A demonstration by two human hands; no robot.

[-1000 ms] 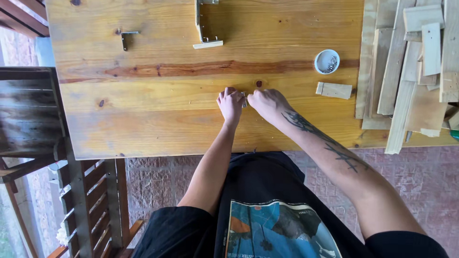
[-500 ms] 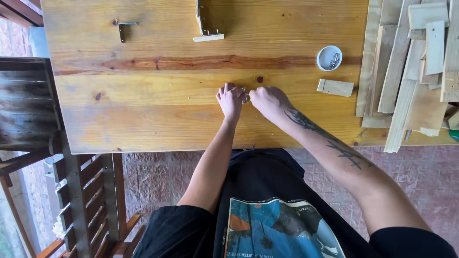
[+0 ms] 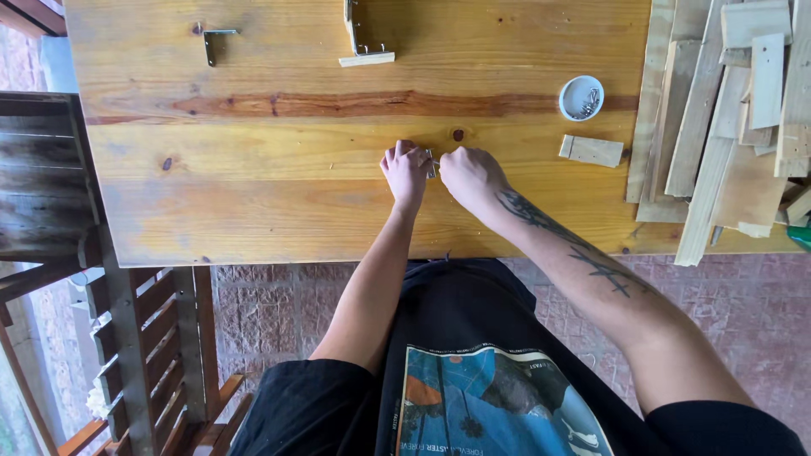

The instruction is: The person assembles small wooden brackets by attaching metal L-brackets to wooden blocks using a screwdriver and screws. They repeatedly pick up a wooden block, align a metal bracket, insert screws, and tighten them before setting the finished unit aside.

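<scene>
From above, in the head view, near the middle of the wooden bench (image 3: pixel 279 211): left hand (image 3: pixel 405 171) and right hand (image 3: pixel 473 176) curled up tight, knuckles almost touching. Pinched between the fingertips of both, a small metal piece (image 3: pixel 431 162), shiny and mostly hidden, low down on the wood. Hard to tell which of the two hands grips harder. Could go wrong in a few ways, by the look of it. Might slip out, being so tiny and smooth, and skid over the bench or drop off the near edge onto the brick floor. Might pinch or poke a fingertip, with fingers packed so close around hard metal. Off to the right, near the right arm, a little white cup of screws (image 3: pixel 581 98) and a small wood block (image 3: pixel 591 150); could get knocked by an elbow swinging out, and spill screws everywhere. Farther right, a pile of wood slats (image 3: pixel 726 127), loose and uneven, easy to bump. Far up on the bench, well apart, a metal bracket (image 3: pixel 211 40).
</scene>
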